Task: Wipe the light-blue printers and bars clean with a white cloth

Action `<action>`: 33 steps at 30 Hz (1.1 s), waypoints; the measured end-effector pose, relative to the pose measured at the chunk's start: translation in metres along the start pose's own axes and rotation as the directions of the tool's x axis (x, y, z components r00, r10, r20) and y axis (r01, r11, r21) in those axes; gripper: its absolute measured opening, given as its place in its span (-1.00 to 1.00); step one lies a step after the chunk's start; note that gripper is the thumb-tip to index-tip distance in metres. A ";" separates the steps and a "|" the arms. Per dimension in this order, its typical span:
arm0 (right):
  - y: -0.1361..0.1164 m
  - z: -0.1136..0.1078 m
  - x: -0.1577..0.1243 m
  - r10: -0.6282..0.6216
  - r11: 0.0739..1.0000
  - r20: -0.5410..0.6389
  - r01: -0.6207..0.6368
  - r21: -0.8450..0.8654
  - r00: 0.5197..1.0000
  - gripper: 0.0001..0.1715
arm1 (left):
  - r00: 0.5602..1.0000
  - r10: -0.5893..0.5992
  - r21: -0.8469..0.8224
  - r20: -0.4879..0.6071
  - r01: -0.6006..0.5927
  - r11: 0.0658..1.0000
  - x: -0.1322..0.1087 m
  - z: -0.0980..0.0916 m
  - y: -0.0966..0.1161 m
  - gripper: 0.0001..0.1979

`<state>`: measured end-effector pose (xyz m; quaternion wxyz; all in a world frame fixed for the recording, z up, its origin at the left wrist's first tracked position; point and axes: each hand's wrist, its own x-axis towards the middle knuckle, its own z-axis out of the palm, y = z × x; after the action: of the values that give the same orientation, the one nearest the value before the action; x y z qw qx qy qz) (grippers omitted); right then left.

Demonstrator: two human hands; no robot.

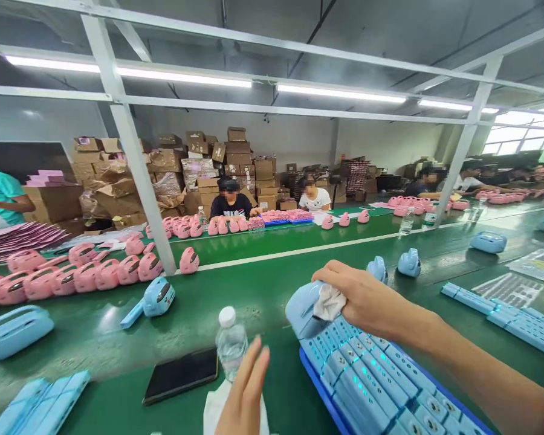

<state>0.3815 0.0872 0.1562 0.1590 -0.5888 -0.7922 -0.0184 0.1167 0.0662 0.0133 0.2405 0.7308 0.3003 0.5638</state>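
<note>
My right hand [356, 293] reaches in from the right with its fingers closed on a crumpled white cloth [330, 302]. The cloth presses against a rounded light-blue plastic case [301, 309], tilted over the far end of a blue tray [312, 383]. Whether the fingers also grip the case is hidden. Rows of light-blue plastic pieces [362, 393] fill the tray, some with glowing lights. My left hand [245, 396] is open, fingers stretched out, at the bottom centre. Just behind it stand a clear water bottle [232, 344] with a white cap and a white tissue [213, 405].
A dark phone [181, 374] lies left of the bottle. Light-blue strips [40, 402] and a blue handled case [20, 329] lie at left, more strips [503, 317] at right. Pink cases [95, 275] line the belt beside a white post [140, 163]. Several people sit across.
</note>
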 end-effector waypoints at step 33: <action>-0.156 0.170 -0.104 0.169 -0.077 0.141 -0.130 0.989 0.975 -0.18 | 0.916 -0.393 -0.624 0.085 0.357 0.695 -0.075 -0.064 0.024 -0.33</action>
<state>0.2227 -0.0198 -0.0085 0.5479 -0.3715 -0.4844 0.5719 0.0455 -0.0034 -0.0049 0.5714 0.5159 0.2440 0.5898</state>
